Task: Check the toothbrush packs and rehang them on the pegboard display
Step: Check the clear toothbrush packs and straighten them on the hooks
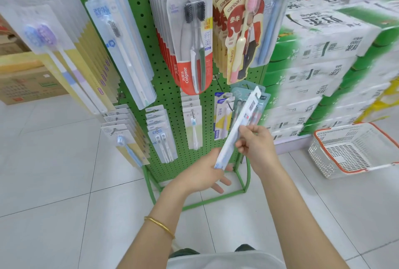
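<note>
Right hand [252,141] pinches the toothbrush pack [241,117] at mid-length. Left hand [205,173] grips its lower end. The pack is long and flat, white with a barcode, tilted up to the right. It is held off the pegs in front of the green perforated pegboard [170,104], partly covering the hung packs [223,117] behind. A white lattice basket [354,150] with an orange rim stands on the glossy tiled floor [64,182] to the right.

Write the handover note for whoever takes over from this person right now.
Left hand: holds the lower end of the toothbrush pack.
Right hand: pinches its middle.
Done: pack is off its hook, tilted, hang-hole end up, before the lower right of the pegboard.
Left: finish the check, rehang it.
Other packs hang on the board; which are checked cannot be told.
</note>
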Available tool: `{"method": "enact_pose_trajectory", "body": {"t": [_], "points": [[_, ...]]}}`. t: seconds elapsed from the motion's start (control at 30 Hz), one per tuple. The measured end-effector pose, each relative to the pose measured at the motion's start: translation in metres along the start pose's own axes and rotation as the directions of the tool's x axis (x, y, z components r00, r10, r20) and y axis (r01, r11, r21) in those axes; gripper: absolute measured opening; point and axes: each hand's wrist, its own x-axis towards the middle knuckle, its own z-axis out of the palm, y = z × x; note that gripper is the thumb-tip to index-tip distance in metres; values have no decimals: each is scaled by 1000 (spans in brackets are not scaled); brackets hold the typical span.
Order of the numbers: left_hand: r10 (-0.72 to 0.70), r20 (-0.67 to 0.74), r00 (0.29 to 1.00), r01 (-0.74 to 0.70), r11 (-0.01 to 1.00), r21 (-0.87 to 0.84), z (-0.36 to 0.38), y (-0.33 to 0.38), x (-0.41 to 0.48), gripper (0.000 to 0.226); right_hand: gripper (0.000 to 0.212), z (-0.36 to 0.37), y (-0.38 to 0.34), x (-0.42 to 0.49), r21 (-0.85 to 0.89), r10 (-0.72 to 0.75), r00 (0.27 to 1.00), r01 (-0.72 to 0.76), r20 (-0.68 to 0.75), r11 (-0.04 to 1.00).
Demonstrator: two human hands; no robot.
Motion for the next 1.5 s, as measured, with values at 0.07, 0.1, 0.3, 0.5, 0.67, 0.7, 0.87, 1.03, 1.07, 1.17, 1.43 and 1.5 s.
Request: {"method": "enact_pose_trajectory", "body": {"t": [0.07, 0.1, 0.3, 0.5, 0.67, 0.7, 0.87, 1.03, 1.07, 1.17, 1.43, 1.5], "points": [[-14, -1, 1000, 14, 999, -30, -1, 0, -1, 30, 9, 0, 2, -1, -4, 5, 1000, -5, 0, 1000], [-25, -12, 1000, 24, 999, -28, -3, 0, 0, 25, 9, -1, 3, -1, -7, -3, 1000, 3, 6, 1000], [2, -183, 983, 18, 994, 108, -12, 6, 12, 35, 4, -3, -2, -6, -88, -105, 977, 123, 184, 988], [173, -475, 863, -170, 984, 50, -26, 35, 17, 35, 8, 0, -7, -18, -139, -107, 913, 173, 393, 975], [225, -640, 735, -368, 925, -97, -45, 51, 15, 19, 8, 2, -8, -20, -160, -83, 871, 182, 484, 970], [217, -640, 737, -383, 914, -132, -47, 51, 14, 21, 8, 3, -7, -20, -165, -82, 866, 185, 493, 969], [183, -578, 795, -446, 822, -353, -54, 53, 5, 17, 16, 5, -5, -17, -141, -23, 832, 122, 555, 982], [183, -502, 845, -480, 672, -564, -63, 63, -7, 18, 65, 18, -10, -10, -45, 36, 662, -3, 749, 999], [188, -499, 846, -488, 648, -585, -65, 65, -10, 18, 62, 24, -15, -11, -64, 36, 646, 20, 763, 998], [194, -554, 810, -531, 644, -551, -73, 76, -20, 20, 50, 44, -34, -14, -147, 12, 678, 143, 735, 979], [271, -889, 368, -681, 730, -60, -99, 101, -61, 18, 39, 111, -100, -38, -412, -465, 758, 644, 457, 644], [315, -913, 260, -659, 749, 71, -108, 105, -67, 7, 43, 128, -109, -44, -437, -537, 727, 686, 427, 582]]}}
